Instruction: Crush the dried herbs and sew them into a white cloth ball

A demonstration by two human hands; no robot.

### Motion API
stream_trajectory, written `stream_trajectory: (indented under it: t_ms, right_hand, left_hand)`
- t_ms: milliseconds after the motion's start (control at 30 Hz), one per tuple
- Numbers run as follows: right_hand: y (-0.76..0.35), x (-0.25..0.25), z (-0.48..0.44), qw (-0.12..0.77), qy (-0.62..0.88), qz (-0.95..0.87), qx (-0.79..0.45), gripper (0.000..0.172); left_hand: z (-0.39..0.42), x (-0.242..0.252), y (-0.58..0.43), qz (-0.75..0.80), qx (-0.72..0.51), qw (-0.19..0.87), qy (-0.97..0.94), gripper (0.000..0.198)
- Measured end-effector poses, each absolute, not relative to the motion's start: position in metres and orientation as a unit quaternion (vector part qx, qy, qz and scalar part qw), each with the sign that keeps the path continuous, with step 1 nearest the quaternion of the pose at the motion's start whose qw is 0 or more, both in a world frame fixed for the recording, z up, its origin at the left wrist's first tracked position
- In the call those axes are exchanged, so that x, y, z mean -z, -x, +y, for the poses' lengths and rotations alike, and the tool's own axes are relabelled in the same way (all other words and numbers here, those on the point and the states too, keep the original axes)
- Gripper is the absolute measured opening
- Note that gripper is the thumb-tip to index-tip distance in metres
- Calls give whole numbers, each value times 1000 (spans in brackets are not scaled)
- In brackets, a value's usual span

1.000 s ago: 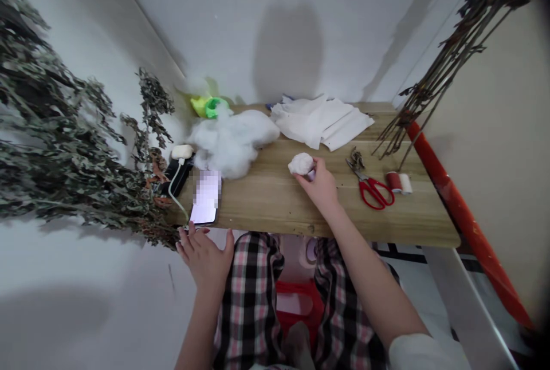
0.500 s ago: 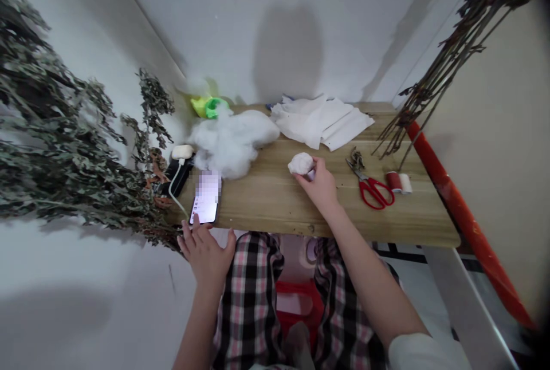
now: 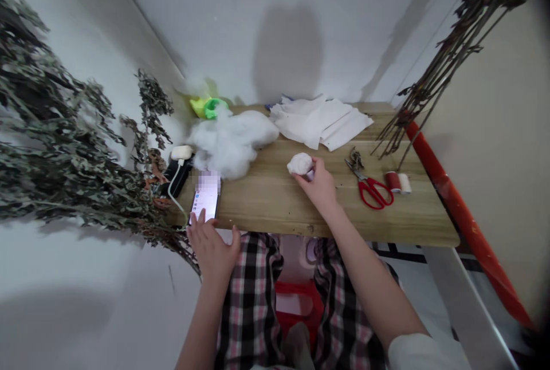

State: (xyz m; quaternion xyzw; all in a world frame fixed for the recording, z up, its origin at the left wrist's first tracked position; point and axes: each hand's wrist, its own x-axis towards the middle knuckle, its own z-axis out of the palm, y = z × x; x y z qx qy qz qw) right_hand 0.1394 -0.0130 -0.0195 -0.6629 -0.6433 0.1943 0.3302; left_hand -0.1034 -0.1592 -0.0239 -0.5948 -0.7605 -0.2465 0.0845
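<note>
A small white stuffed cloth ball (image 3: 299, 163) is pinched between the thumb and fingers of my right hand (image 3: 320, 187), over the middle of the wooden table (image 3: 266, 204). My left hand (image 3: 213, 248) is spread at the table's front edge, its fingertips over the lower end of a lit phone (image 3: 205, 195). Whether they touch the screen I cannot tell. A white cable (image 3: 172, 184) runs past the phone's left side to a white charger plug (image 3: 181, 153). Behind the phone lies a heap of fluffy white stuffing (image 3: 234, 141).
White cloth pieces (image 3: 322, 121) lie at the back. Right of my right hand are red-handled scissors (image 3: 374, 192), a red thread spool (image 3: 392, 181) and a white spool (image 3: 404, 183). Dried plants hang at left (image 3: 64, 129) and right (image 3: 447, 55). A yellow-green object (image 3: 204, 106) stands at back left.
My left hand has shifted slightly right, its fingertips now further over the phone's lower end. The list on the screen looks different. My right hand keeps its hold on the cloth ball.
</note>
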Motion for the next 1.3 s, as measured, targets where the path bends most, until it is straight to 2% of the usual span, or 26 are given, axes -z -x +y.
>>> stream_trajectory:
  t_ms: [200,400,567,733,1000,1200,1300]
  right_hand:
    - [-136,18,-14,318,648,-657,-216,58]
    - [-135,17,-15,316,625,-674,-234,53]
    - [-138,12,-16,306,594,-706,-235,50]
    - [-141,11,-18,319,558,-728,-239,53]
    - [-140,14,-18,354,527,-715,-294,62]
    - [-150,13,-17,393,498,-682,-364,43]
    - [-155,11,-17,407,507,-629,-426,33]
  left_hand:
    - [-107,2,53,-637,359,-94,676,42]
    - [-26,3,-4,-552,503,-321,582,39]
    - [-3,17,-15,-538,533,-439,483,33]
    - [-2,19,-7,-508,473,-647,315,39]
    - [1,20,-5,-474,496,-683,251,35]
    - [-1,13,5,-444,477,-731,200,30]
    - [-1,9,9,-437,457,-753,183,36]
